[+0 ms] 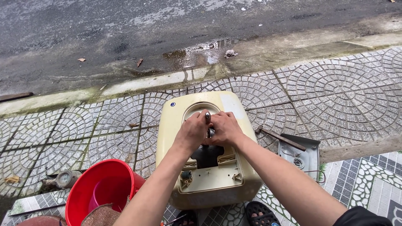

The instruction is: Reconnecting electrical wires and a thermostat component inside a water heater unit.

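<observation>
The cream heater casing [209, 150] lies opened, its grey cover plate [303, 157] off to the right. The left hand [192, 133] and right hand [225, 129] both have fingers pinching a metal rod [207, 117] over the opening; inner parts look still unremoved.

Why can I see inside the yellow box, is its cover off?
Yes, off. The cream casing shows bare inner parts and a dark opening, both hands grip a metal part there, and a grey cover panel lies beside it.
</observation>
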